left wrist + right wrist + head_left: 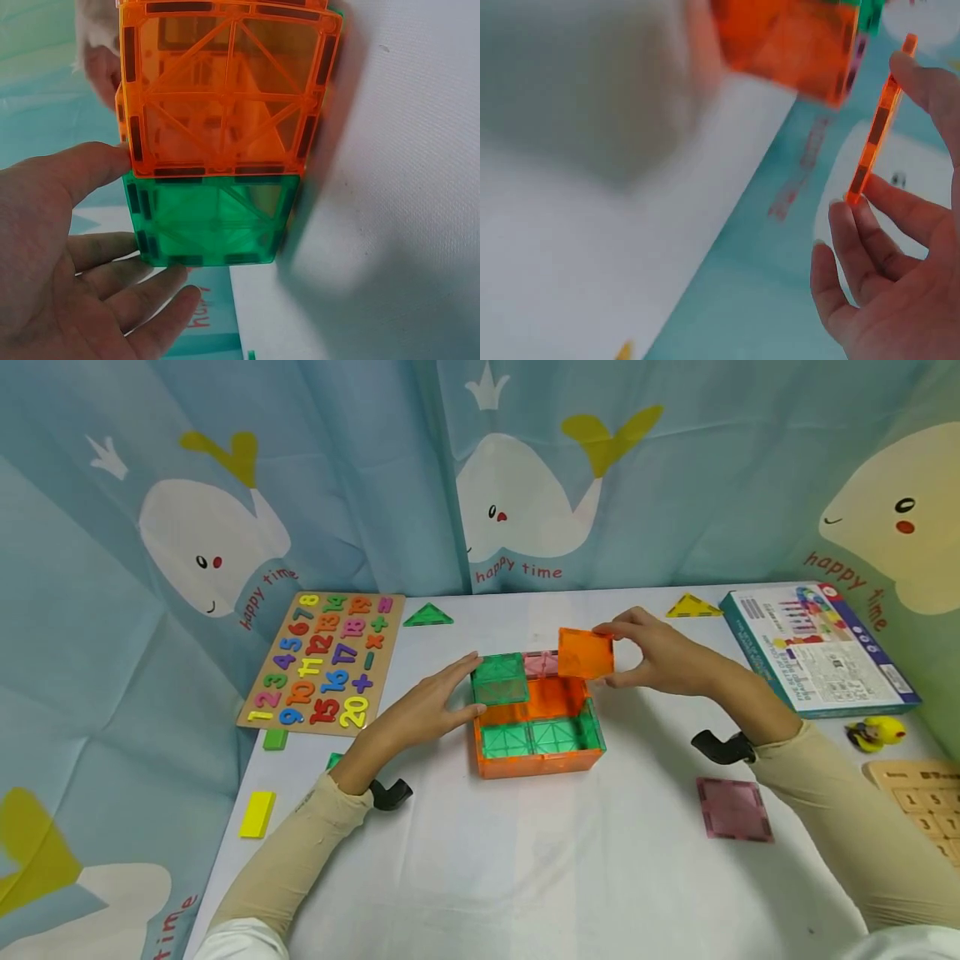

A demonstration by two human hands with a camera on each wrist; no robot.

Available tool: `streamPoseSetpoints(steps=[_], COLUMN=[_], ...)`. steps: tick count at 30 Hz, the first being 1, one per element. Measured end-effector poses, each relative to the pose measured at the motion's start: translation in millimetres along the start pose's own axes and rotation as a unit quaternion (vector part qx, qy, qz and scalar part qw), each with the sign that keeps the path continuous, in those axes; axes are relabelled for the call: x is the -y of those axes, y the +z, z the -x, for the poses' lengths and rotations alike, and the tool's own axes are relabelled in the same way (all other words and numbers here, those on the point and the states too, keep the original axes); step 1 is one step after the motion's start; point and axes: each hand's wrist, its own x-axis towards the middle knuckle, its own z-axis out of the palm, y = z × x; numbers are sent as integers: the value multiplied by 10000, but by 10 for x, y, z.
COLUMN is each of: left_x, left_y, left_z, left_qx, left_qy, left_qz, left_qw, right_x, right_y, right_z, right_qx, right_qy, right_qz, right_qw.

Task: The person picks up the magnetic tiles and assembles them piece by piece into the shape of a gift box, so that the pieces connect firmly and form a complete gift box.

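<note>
While my right hand (660, 656) pinches the orange tile (586, 652) by its right edge, thumb below and fingers above, the grip is clamped on that tile alone. The tile hangs just above the rear right corner of the tile box (536, 718), tilted, its face turned towards me. The box lies down and to the left of this grip, so the right hand is the nearer one to the open rear right cell.

My left hand (431, 702) rests with straight fingers against the left side of the box, beside the green tile (499, 677) that covers the rear left cell; this grip is apart and clamps nothing.

The box stands near the middle of the white tabletop (525, 860). A pink tile (733, 808) lies flat well to the right, a number board (322, 662) to the left, and a printed carton (817, 647) at the far right.

The right wrist view shows the orange tile edge-on (876, 127), held between fingertips and thumb, which the head view hides. The left wrist view shows the fingers (82, 169) touching the box wall, orange panel above green.
</note>
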Motion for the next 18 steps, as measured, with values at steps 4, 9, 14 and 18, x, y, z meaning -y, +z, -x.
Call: streamPoseSetpoints(steps=[4,9,14,18], left_x=[0,-4,-8,-6], left_y=[3,11,12,6], left_z=[-5,-7,0,5], left_qx=[-17,-9,-18,-18], left_qy=[-3,35,58,59], left_qz=[3,22,16,-2], left_qw=[10000,10000,10000,10000], right_x=[134,207,271,303], right_y=[83,176,235,256], right_z=[-124,-201,-230,-234], right_qx=[314,567,629,607], right_qy=[-468,-613,-492,-415], right_qz=[-1,-73,-71,103], right_qw=[9984,9965,9968,9972])
